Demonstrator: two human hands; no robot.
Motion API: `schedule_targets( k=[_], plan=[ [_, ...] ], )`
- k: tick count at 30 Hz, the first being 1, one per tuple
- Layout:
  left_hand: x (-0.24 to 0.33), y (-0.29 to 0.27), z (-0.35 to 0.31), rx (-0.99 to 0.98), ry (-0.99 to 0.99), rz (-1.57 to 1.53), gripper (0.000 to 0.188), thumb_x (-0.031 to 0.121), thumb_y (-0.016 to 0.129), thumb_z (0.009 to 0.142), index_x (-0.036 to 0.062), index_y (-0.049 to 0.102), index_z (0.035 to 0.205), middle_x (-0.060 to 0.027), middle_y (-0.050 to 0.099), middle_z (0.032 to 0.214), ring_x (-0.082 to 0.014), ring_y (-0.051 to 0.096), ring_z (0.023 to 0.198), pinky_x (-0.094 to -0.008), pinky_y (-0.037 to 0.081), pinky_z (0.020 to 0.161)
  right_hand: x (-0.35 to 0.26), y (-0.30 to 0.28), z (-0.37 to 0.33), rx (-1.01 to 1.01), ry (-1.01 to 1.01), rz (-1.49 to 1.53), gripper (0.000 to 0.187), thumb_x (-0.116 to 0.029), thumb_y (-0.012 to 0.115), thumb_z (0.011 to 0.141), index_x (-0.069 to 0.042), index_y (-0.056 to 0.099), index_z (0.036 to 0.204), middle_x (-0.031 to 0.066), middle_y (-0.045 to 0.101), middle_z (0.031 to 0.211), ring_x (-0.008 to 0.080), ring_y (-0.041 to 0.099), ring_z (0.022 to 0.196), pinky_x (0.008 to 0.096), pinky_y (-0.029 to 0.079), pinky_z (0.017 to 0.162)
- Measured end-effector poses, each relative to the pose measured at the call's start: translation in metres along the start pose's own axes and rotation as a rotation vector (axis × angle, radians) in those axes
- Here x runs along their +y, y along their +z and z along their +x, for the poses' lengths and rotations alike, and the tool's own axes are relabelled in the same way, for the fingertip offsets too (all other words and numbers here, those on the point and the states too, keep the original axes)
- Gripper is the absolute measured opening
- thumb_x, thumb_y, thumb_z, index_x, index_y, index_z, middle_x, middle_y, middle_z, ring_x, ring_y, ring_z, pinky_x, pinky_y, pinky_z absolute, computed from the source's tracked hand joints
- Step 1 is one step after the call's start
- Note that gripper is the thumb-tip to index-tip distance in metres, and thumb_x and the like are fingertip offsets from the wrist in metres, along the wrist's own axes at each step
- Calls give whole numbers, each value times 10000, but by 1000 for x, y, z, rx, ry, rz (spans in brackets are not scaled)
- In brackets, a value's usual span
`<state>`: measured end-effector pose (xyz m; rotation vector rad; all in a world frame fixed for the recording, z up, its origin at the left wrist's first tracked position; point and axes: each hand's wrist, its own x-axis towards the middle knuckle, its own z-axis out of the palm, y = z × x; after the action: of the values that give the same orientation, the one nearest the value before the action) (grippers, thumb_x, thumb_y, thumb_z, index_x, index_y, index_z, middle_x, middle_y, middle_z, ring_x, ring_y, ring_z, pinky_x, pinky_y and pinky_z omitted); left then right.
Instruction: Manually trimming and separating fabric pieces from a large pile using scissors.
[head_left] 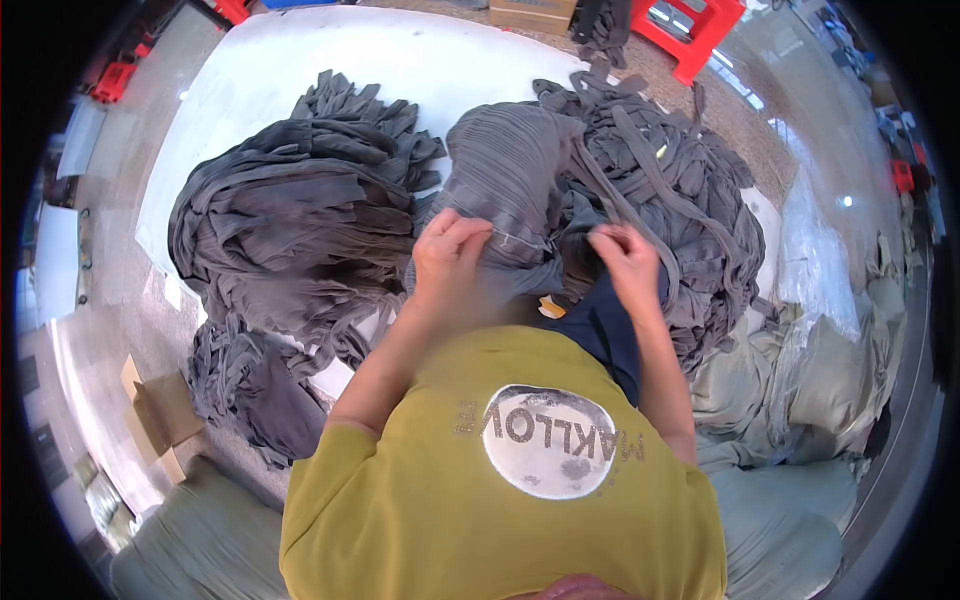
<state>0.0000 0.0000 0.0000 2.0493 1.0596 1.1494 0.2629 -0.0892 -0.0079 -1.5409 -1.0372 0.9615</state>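
In front of my body lies a dark grey pleated fabric piece [505, 160], with a pale seam line along its near edge. At the left end of that edge, my left hand [450, 257] is closed in a pinch on the fabric. My right hand [630, 265] is closed, thumb against fingers, beside the right-hand pile; whatever its fingertips hold is too small to make out. A large heap of grey fabric [300, 210] spreads to the left. On the right, another heap of grey strips [690, 200] carries long loose bands.
A white table surface [370, 45] shows beyond the heaps. An open cardboard box [160, 410] stands at lower left. Red plastic stools [690, 35] are at the far right. Clear plastic sheeting [815, 260] and pale green fabric bundles [820, 370] lie on the right.
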Motion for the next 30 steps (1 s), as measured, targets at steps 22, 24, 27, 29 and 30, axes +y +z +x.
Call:
schedule_targets(
  k=[22, 24, 27, 29, 30],
  plan=[
    [34, -22, 31, -336, 134, 334, 272, 18, 635, 791, 66, 597, 1056, -132, 512, 893, -342, 585, 821, -431, 500, 680, -93, 92, 113, -11, -699, -471, 93, -110, 648, 846, -58, 575, 826, 131, 598, 718, 354, 611, 673, 416, 474, 582],
    [40, -36, 35, -539, 102, 342, 74, 32, 620, 787, 50, 580, 847, -131, 500, 830, -351, 586, 763, -457, 490, 644, -91, 91, 120, 85, -689, -559, 79, -123, 627, 837, -78, 564, 818, 117, 613, 732, 355, 628, 696, 442, 484, 584],
    [58, -68, 32, -670, 207, 288, 126, 68, 619, 780, 37, 530, 697, -124, 470, 777, -335, 569, 697, -451, 453, 577, -76, 88, 136, 201, -724, -621, 91, -129, 622, 838, -84, 552, 801, 103, 627, 732, 339, 636, 663, 436, 490, 563],
    [75, -95, 33, -799, 208, 275, 124, 185, 633, 784, 67, 631, 821, -86, 590, 864, -308, 629, 770, -407, 518, 643, -71, 90, 147, 280, -738, -695, 101, -112, 637, 841, -74, 548, 814, 126, 612, 732, 348, 629, 674, 433, 481, 576],
    [74, -107, 29, -801, 221, 214, 123, 180, 637, 784, 79, 645, 854, -81, 590, 863, -307, 624, 764, -407, 518, 639, -75, 94, 153, 311, -744, -695, 86, -101, 627, 835, -78, 545, 824, 119, 618, 735, 342, 637, 679, 438, 488, 580]
  ],
)
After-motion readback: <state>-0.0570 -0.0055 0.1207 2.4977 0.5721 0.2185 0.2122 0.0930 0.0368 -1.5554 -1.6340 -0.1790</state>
